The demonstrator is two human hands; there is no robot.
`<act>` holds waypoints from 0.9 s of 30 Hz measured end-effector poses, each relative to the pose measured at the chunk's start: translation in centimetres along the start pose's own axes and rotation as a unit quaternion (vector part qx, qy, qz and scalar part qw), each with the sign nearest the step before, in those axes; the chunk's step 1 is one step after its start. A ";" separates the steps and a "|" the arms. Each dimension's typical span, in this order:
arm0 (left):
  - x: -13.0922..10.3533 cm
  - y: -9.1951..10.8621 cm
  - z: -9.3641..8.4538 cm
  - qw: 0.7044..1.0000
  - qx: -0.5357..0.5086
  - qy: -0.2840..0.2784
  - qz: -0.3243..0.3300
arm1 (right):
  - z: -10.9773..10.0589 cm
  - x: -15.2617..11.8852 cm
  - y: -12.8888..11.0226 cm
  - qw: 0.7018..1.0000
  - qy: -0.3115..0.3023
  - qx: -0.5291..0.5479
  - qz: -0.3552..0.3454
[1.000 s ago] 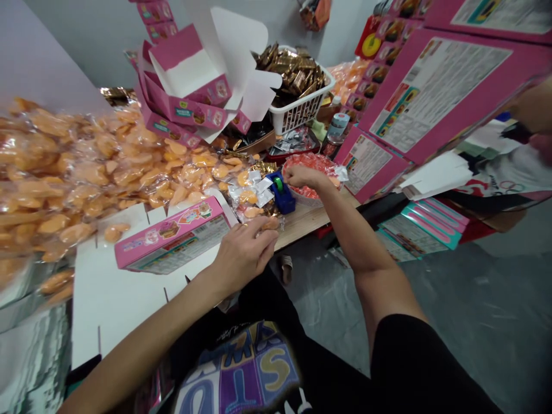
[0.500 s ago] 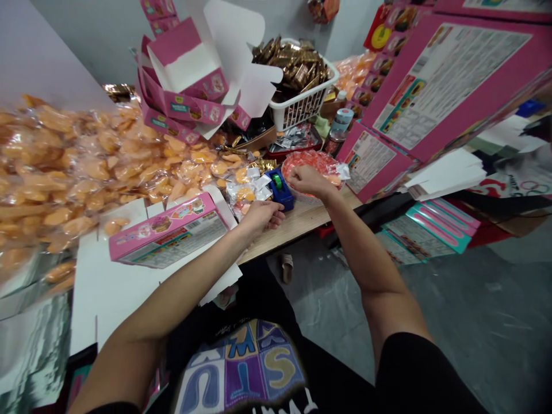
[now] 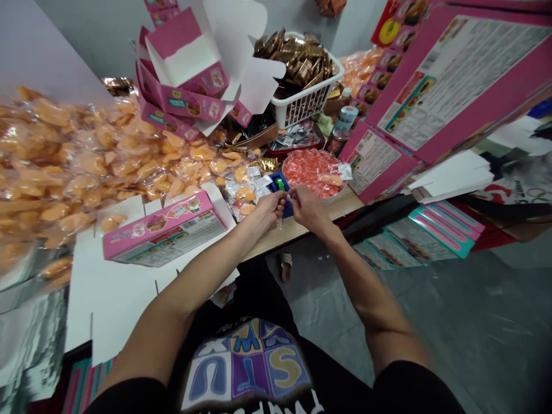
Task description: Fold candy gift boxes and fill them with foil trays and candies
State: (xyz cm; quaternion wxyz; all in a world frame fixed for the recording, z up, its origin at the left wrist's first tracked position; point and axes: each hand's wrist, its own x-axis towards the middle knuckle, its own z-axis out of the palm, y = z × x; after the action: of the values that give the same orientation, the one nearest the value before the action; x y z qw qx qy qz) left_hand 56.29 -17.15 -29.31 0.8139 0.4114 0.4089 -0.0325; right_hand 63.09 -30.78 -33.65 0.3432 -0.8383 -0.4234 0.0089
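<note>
Over the front edge of the table, my left hand (image 3: 272,208) and my right hand (image 3: 307,207) meet with fingertips pinched together. A small piece of clear plastic (image 3: 280,222) hangs below my left fingers, and a shiny bit shows between the fingertips; its exact kind is too small to tell. Right behind the hands is a blue tape dispenser (image 3: 276,179) with a green roll, partly hidden by them. A round container of red-wrapped packets (image 3: 308,167) lies behind my right hand. Small clear and white packets (image 3: 245,192) lie left of the dispenser.
A pink box (image 3: 164,227) lies on white card at the left, before a heap of bagged orange pieces (image 3: 86,155). Open pink boxes (image 3: 185,86) and a white basket (image 3: 302,109) of gold-brown packets stand behind. Tall pink boxes (image 3: 457,80) rise at the right.
My right hand has come down and left from above the red packets to meet my left hand. My left hand has moved slightly right and closed its fingers.
</note>
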 end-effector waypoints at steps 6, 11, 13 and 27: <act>0.7 0.6 -0.5 1.000 0.017 -0.003 -0.021 | 2.8 -2.3 0.5 0.976 -0.058 0.144 0.156; 0.2 0.6 -0.5 0.999 0.019 -0.014 -0.028 | 4.4 -1.4 0.5 0.952 -0.048 0.244 0.179; -0.3 0.3 -0.5 0.999 0.017 -0.023 -0.029 | 3.8 -1.1 0.8 0.934 -0.056 0.294 0.194; -2.4 -0.9 0.2 0.999 0.020 -0.030 -0.005 | 0.6 0.2 0.6 0.803 -0.102 0.478 0.341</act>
State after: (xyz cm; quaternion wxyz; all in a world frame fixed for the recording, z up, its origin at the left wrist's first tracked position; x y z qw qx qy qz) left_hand 54.45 -18.55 -28.21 0.8171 0.4246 0.3859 -0.0569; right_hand 63.49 -30.56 -34.44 0.6306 -0.6523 -0.0848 0.4120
